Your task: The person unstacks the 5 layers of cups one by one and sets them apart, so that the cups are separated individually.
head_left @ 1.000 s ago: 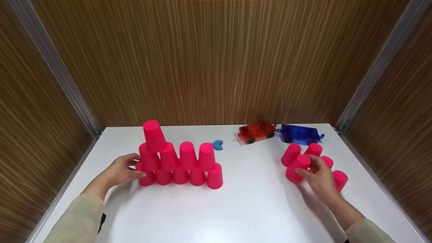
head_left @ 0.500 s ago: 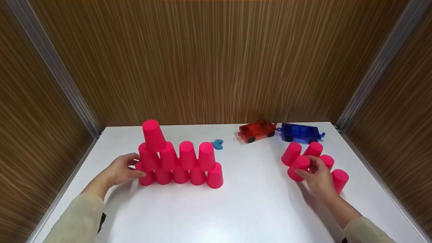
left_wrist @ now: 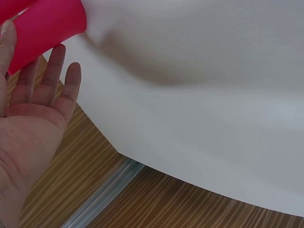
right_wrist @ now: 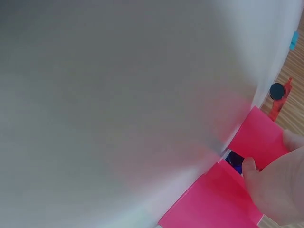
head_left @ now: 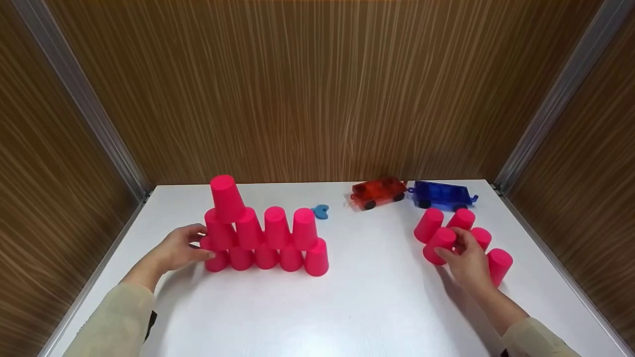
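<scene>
In the head view, upside-down pink cups form a tiered stack [head_left: 267, 258] on the white table, with a lone top cup [head_left: 227, 198] at its left. My left hand [head_left: 176, 248] holds the leftmost bottom-row cup [head_left: 217, 263], thumb in front and fingers behind. The left wrist view shows the outer fingers [left_wrist: 70, 85] nearly straight beside that cup. At the right, my right hand [head_left: 469, 258] pinches another pink cup [head_left: 438, 243] between thumb and fingers, amid several standing pink cups [head_left: 500, 263]. The right wrist view shows the thumb [right_wrist: 250, 168] against the pinched cup [right_wrist: 259, 140].
A clear red toy wagon [head_left: 378, 192] and a clear blue one [head_left: 441, 195] stand at the back of the white table [head_left: 317, 322]. Behind the stack's right end lies a small light-blue piece [head_left: 321, 211]. Wood-grain walls [head_left: 317, 89] enclose the table's back and sides.
The pinched cup at the right has shifted very slightly to the right with my right hand. My left hand and the stack look unmoved.
</scene>
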Tool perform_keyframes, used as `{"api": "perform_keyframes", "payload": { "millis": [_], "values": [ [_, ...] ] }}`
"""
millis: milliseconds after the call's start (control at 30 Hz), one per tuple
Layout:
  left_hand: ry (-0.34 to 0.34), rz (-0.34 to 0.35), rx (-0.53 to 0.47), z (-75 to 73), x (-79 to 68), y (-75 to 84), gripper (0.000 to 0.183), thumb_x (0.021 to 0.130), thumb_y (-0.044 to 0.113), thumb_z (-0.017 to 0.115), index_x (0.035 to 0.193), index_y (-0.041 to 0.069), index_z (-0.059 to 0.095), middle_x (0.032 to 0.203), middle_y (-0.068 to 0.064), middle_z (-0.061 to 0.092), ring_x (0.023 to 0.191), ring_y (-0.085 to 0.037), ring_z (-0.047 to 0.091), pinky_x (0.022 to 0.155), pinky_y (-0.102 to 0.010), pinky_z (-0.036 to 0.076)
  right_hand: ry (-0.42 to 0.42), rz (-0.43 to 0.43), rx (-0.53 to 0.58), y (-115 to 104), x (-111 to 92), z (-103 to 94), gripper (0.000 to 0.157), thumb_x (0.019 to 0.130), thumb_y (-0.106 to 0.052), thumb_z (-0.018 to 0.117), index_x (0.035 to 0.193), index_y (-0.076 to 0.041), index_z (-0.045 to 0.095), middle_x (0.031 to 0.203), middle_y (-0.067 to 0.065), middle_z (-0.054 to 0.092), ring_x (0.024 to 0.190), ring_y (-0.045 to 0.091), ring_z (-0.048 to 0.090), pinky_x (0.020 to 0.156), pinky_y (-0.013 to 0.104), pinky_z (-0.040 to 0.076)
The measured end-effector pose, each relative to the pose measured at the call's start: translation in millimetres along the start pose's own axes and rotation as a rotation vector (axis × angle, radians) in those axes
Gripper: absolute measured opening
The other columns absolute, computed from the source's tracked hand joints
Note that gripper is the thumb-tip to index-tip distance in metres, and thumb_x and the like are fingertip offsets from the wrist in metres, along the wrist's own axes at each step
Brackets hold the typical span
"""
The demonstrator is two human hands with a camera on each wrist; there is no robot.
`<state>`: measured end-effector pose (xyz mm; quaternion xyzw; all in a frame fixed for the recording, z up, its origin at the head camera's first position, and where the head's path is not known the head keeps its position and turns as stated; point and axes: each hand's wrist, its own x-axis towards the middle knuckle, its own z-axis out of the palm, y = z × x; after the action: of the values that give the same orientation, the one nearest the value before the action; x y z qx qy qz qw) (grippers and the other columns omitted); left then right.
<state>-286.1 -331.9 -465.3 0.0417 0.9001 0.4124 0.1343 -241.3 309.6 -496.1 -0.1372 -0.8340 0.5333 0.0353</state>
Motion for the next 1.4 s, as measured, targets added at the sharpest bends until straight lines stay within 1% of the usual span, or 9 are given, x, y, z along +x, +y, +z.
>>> {"api": "perform_keyframes", "payload": {
  "millis": [367, 533, 600, 700, 800, 967, 1200, 1300, 1400],
  "values": [
    [-0.007, -0.034, -0.014, 1.9, -0.4, -1.4, 0.069, 0.089, 0.022, 0.087, 0.147, 0.005, 0.053, 0.141, -0.02, 0.059, 0.132, -0.042, 0.055, 0.1, -0.049, 0.056, 0.013, -0.023, -0.027, 0.6, -2.5, 3.7, 0.096, 0.095, -0.022, 0.083, 0.169, -0.012, 0.022, 0.162, 0.018, 0.039, 0.147, 0.042, 0.04, 0.114, 0.05, 0.046],
    [-0.008, -0.025, -0.015, 2.7, -1.2, -2.3, 0.071, 0.089, 0.022, 0.087, 0.148, 0.004, 0.053, 0.141, -0.021, 0.059, 0.132, -0.043, 0.055, 0.101, -0.05, 0.056, 0.004, -0.032, -0.016, -0.9, -4.1, 2.1, 0.099, 0.094, -0.024, 0.084, 0.17, -0.015, 0.021, 0.164, 0.017, 0.038, 0.148, 0.042, 0.039, 0.111, 0.048, 0.048],
    [-0.006, -0.015, -0.013, 2.7, -1.4, -2.7, 0.07, 0.089, 0.022, 0.087, 0.147, 0.003, 0.053, 0.141, -0.022, 0.06, 0.132, -0.044, 0.055, 0.102, -0.051, 0.056, 0.001, -0.045, -0.03, -3.0, -4.8, 0.0, 0.098, 0.094, -0.026, 0.084, 0.17, -0.016, 0.022, 0.164, 0.016, 0.039, 0.148, 0.041, 0.04, 0.109, 0.043, 0.051],
    [-0.004, -0.002, -0.012, 2.1, -1.2, -3.7, 0.069, 0.089, 0.022, 0.087, 0.147, 0.002, 0.053, 0.141, -0.022, 0.06, 0.132, -0.044, 0.055, 0.102, -0.052, 0.055, -0.006, -0.078, -0.055, -7.7, -5.5, -4.8, 0.095, 0.095, -0.027, 0.082, 0.169, -0.014, 0.024, 0.163, 0.016, 0.04, 0.147, 0.04, 0.043, 0.104, 0.032, 0.054],
    [-0.002, 0.003, -0.011, 1.6, -1.4, -3.6, 0.069, 0.089, 0.022, 0.087, 0.146, 0.002, 0.054, 0.14, -0.022, 0.061, 0.132, -0.043, 0.056, 0.102, -0.052, 0.055, -0.009, -0.117, -0.063, -14.6, -6.7, -9.9, 0.091, 0.097, -0.027, 0.08, 0.168, -0.012, 0.025, 0.164, 0.017, 0.041, 0.147, 0.04, 0.044, 0.101, 0.023, 0.053],
    [-0.002, 0.001, -0.011, 0.8, -2.2, -2.3, 0.069, 0.089, 0.022, 0.087, 0.147, 0.003, 0.054, 0.14, -0.021, 0.061, 0.131, -0.043, 0.056, 0.102, -0.051, 0.055, 0.002, -0.173, -0.062, -29.9, -11.9, -16.1, 0.092, 0.097, -0.029, 0.08, 0.168, -0.012, 0.024, 0.166, 0.018, 0.039, 0.15, 0.04, 0.042, 0.103, 0.023, 0.049],
    [0.001, 0.004, -0.018, 0.5, -1.0, -0.4, 0.063, 0.09, 0.02, 0.087, 0.143, 0.004, 0.057, 0.139, -0.021, 0.062, 0.131, -0.042, 0.056, 0.1, -0.049, 0.056, 0.025, -0.271, -0.106, -63.2, -23.2, -17.1, 0.095, 0.094, -0.043, 0.08, 0.168, -0.015, 0.027, 0.167, 0.012, 0.04, 0.15, 0.039, 0.043, 0.107, 0.026, 0.046],
    [-0.004, -0.002, -0.02, -0.1, 0.5, 0.3, 0.061, 0.09, 0.02, 0.086, 0.142, 0.005, 0.058, 0.139, -0.021, 0.061, 0.131, -0.042, 0.056, 0.101, -0.048, 0.056, 0.024, -0.319, -0.097, -85.0, -27.4, -11.6, 0.089, 0.095, -0.039, 0.08, 0.166, -0.016, 0.031, 0.165, 0.011, 0.043, 0.15, 0.036, 0.045, 0.106, 0.023, 0.046],
    [-0.01, -0.012, -0.02, -0.7, 1.5, 0.4, 0.062, 0.09, 0.021, 0.086, 0.143, 0.006, 0.057, 0.14, -0.021, 0.061, 0.132, -0.042, 0.055, 0.101, -0.049, 0.056, 0.011, -0.381, -0.074, -108.4, -31.5, -0.2, 0.083, 0.095, -0.033, 0.081, 0.163, -0.017, 0.037, 0.16, 0.01, 0.049, 0.148, 0.033, 0.048, 0.102, 0.02, 0.048]
  ]
}}
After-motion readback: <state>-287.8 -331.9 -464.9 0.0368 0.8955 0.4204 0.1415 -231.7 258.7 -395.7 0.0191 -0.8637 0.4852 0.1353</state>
